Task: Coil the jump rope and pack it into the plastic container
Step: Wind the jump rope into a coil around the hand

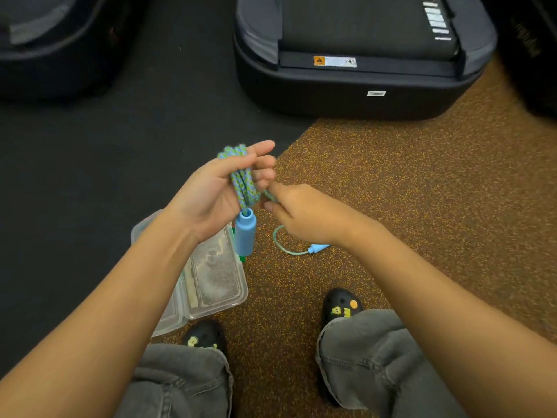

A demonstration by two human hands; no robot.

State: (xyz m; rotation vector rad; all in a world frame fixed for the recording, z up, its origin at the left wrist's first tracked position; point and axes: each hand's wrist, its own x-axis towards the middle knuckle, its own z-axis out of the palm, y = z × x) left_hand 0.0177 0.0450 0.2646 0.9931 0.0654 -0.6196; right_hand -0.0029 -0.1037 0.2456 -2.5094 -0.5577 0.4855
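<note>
The left grip [211,191], a bare hand with its palm turned up, is clenched around a bundle of coils of the jump rope [244,185], blue-and-green braided cord that runs across the palm and loops over the fingers. One blue handle [244,235] hangs straight down from the bundle, at 6 o'clock of that palm.

Just at 4 o'clock of the left fingers, the right grip [301,218] pinches a single strand of the cord between thumb and fingertips, close against the bundle. From there the loose end drops in a curve to the floor and ends in the second blue handle [318,248], which lies partly hidden beneath the right wrist.

The plastic container [238,294], clear and lying open, sits on the floor at 7 o'clock of the hanging handle, partly under the left forearm. It lies where a black mat [90,161] meets the brown speckled floor [391,191].

At 6 o'clock two black clogs [339,309] with small charms show below grey jeans [361,357]. A dark treadmill [346,86] stands at 12 to 1 o'clock.
</note>
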